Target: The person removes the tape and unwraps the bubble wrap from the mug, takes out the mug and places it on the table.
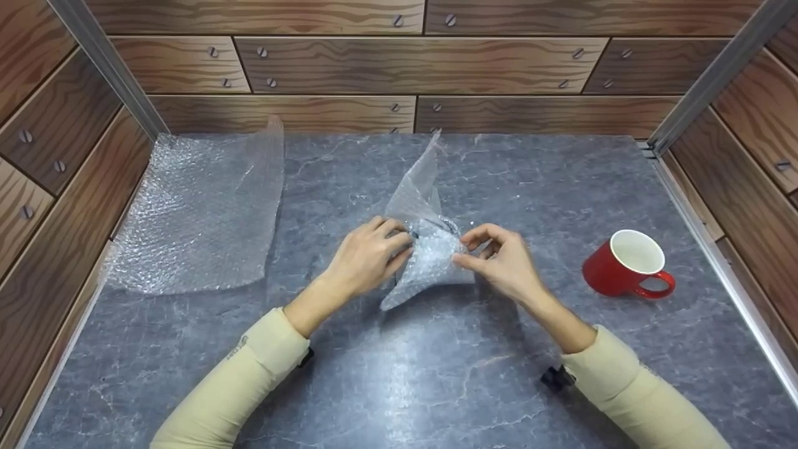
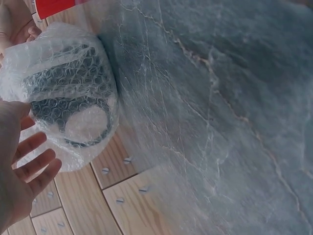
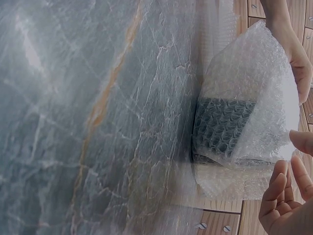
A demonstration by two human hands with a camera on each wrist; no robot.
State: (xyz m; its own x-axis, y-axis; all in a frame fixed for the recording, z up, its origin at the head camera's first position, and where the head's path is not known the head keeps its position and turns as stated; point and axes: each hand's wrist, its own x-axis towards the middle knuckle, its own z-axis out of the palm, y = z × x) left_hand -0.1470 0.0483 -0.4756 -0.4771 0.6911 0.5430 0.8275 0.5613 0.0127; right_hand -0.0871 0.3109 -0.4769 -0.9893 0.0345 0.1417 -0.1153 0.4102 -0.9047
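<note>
A dark mug (image 2: 88,105) lies wrapped in bubble wrap (image 1: 430,252) near the middle of the table; its handle shows through the layers in the left wrist view. One loose corner of the wrap stands up at the back, and another points toward the front left. My left hand (image 1: 374,252) is at the wrap's left side, thumb and forefinger pinching it while the other fingers extend loosely. On the right side, my right hand (image 1: 502,259) pinches the wrap between thumb and forefinger, its remaining fingers bent.
A red mug (image 1: 614,268) with a white inside stands to the right, handle facing front right. A flat sheet of bubble wrap (image 1: 199,218) covers the table's back left. Wood-patterned walls (image 1: 424,65) enclose the grey marbled table (image 1: 399,386) at the back and sides.
</note>
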